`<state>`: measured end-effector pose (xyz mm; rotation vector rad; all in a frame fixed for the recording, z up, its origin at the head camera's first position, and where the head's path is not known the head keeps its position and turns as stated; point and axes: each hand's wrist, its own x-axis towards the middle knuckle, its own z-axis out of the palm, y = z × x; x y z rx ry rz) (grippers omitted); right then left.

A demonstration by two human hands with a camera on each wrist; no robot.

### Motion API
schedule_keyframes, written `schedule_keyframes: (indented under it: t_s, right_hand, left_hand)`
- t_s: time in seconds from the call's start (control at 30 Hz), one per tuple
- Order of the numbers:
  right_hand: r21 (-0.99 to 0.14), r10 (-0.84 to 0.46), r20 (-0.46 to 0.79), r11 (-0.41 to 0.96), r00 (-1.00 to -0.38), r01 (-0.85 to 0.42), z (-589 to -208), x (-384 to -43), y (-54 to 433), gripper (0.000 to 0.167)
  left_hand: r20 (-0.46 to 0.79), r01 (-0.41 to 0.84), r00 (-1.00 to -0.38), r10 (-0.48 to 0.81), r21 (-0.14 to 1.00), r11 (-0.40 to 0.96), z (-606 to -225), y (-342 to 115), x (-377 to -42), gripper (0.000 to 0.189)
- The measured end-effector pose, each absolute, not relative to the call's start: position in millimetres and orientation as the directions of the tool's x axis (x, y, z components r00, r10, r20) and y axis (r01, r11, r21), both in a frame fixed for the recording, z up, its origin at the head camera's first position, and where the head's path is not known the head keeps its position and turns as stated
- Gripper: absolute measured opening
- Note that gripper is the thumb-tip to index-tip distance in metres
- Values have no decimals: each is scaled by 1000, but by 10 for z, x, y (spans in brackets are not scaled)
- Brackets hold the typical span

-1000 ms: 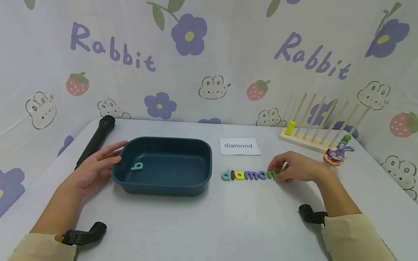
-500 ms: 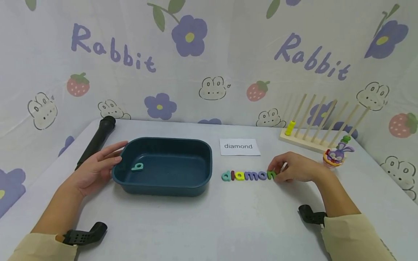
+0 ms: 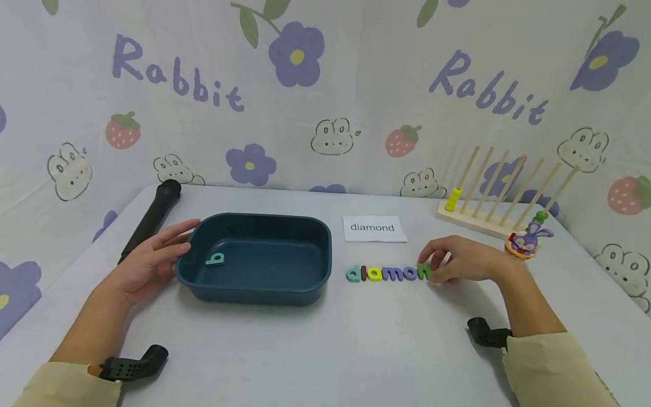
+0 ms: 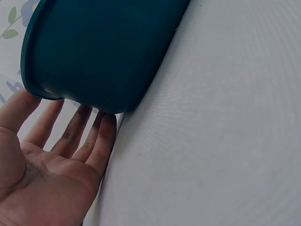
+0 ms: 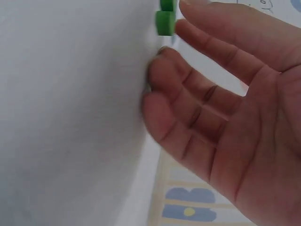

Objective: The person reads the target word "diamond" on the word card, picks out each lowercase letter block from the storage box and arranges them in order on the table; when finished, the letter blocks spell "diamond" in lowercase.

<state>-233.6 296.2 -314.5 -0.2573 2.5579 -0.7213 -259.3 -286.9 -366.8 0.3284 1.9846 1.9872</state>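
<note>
My left hand [image 3: 147, 268] touches the left end of a dark teal rectangular tub [image 3: 254, 297], fingers extended along its wall; in the left wrist view the fingertips meet the tub's [image 4: 94, 56] end. One teal plastic letter [image 3: 216, 259] lies inside, toward the left. To the right of the tub, a row of colourful plastic letters reads "diamon", starting with a teal d [image 3: 353, 275]. At the row's right end, the thumb and index finger of my right hand [image 3: 460, 261] pinch the green letter n [image 3: 423, 272]. The right wrist view catches only part of this n [image 5: 165, 22].
A white card [image 3: 374, 229] printed "diamond" lies behind the letter row. At the back right stand a wooden peg rack [image 3: 475, 220] with yellow and green beads and a purple rabbit figure [image 3: 525, 243]. A black microphone [image 3: 152, 217] lies left of the tub.
Hardly anything differs. My left hand stays against the tub and my right hand stays at the green n, its wrist raised very slightly; the view shifts a little.
</note>
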Motion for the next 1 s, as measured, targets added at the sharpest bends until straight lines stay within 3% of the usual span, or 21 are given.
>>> schedule_keyframes:
  t_s: [0.33,0.63,1.0]
  right_hand:
    - [-500,-356,-275,846,-893,-184,-2804,-2380,2655,28]
    - [-558,-474,-237,781,-848,-281,-2532,-2518,2257,19]
    - [-596,-573,-210,717,-792,-360,-2380,-2798,1752,22]
  left_hand:
    - [-63,-49,-931,360,998,48,-3632,-2901,-2564,58]
    - [-61,-35,-936,346,996,83,-3646,-2878,-2553,59]
    - [-60,-38,-934,351,997,70,-3629,-2848,-2557,61]
